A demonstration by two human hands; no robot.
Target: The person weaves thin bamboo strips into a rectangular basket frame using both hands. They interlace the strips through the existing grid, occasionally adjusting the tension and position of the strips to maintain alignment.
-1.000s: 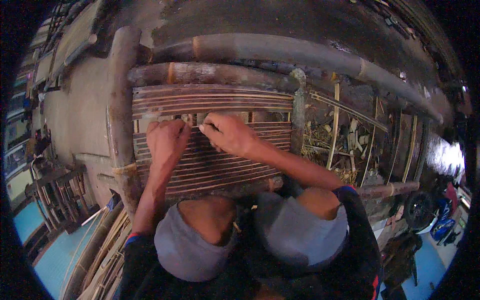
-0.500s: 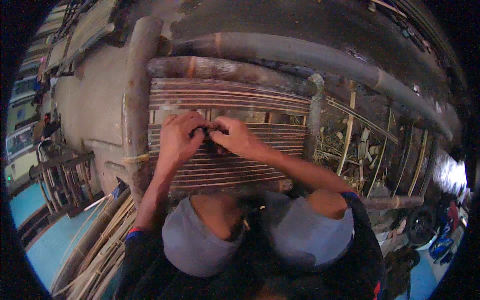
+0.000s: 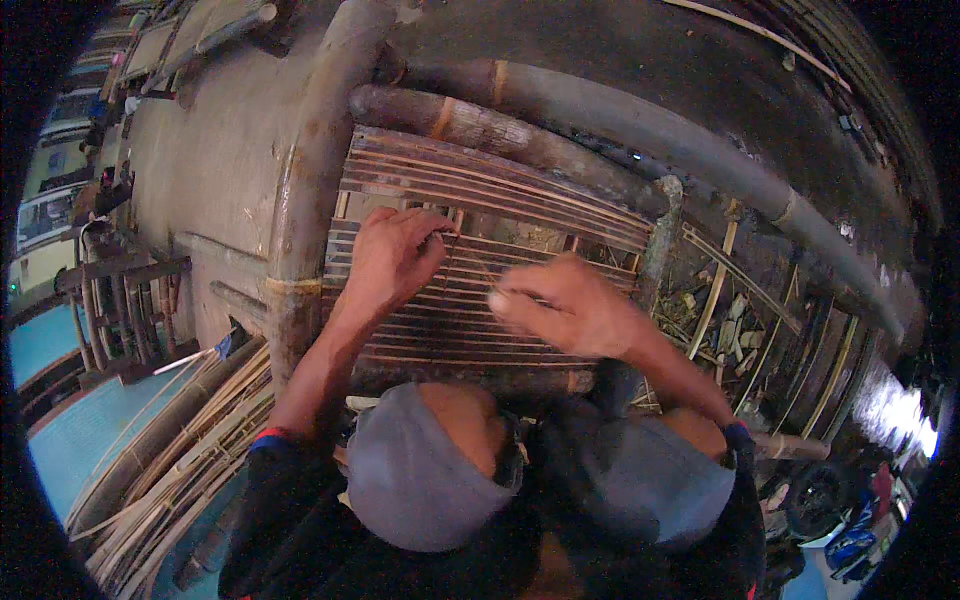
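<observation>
In front of me is a bamboo frame carrying a rack of thin parallel bamboo slats (image 3: 450, 330). My left hand (image 3: 395, 255) rests over the left part of the slats. Its fingers are closed at the end of a short upright crosspiece (image 3: 458, 222), and what they grip is hidden. My right hand (image 3: 575, 305), smeared by motion, is held above the slats to the right, thumb and finger pinched together. A thin pale strand (image 3: 486, 270) runs from those fingertips toward the left hand.
Thick bamboo poles (image 3: 600, 100) bound the rack at the back, and another pole (image 3: 300, 220) stands at its left. Long split bamboo strips (image 3: 190, 460) lie at the lower left. Scraps of bamboo (image 3: 735, 325) litter the ground to the right, below a ladder-like frame.
My hands were together over the slats and are now apart. The right hand has drawn away to the right and toward me, while the left stays at the rack. The view has tilted.
</observation>
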